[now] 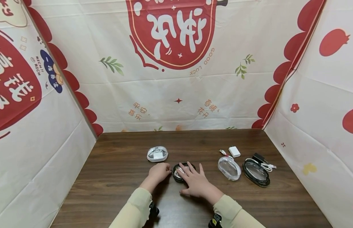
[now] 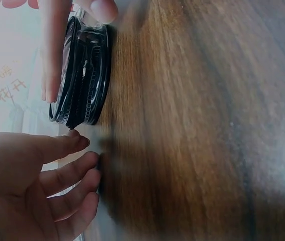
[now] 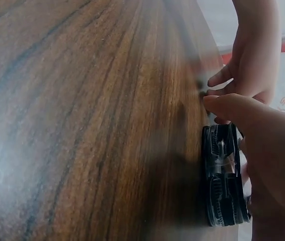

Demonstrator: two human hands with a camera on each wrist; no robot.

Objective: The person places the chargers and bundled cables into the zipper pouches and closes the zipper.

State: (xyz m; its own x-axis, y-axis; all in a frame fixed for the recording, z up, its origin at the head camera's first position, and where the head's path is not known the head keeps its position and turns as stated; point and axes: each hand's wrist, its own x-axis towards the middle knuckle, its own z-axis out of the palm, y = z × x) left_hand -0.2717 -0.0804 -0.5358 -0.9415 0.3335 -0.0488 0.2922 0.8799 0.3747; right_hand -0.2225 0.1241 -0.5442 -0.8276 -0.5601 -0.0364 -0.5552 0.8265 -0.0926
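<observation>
A small round clear pouch with black edging (image 1: 179, 180) lies flat near the middle of the wooden table, with something white inside. My right hand (image 1: 196, 183) rests on its top with fingers spread. At the pouch's left side, my left hand (image 1: 159, 172) pinches the zipper pull (image 2: 72, 128) between thumb and forefinger. The black zipper (image 2: 81, 85) runs around the side wall of the pouch (image 3: 224, 173). Whether the zipper is fully closed cannot be made out.
A white-edged clear pouch (image 1: 157, 154) holding a white cable and charger lies behind my left hand. To the right are another white-edged pouch (image 1: 229, 168), a white charger (image 1: 234, 151), a red-and-white cable (image 1: 226, 154), a black-edged pouch (image 1: 256, 172), a black charger (image 1: 258, 157) and a white cable (image 1: 268, 167).
</observation>
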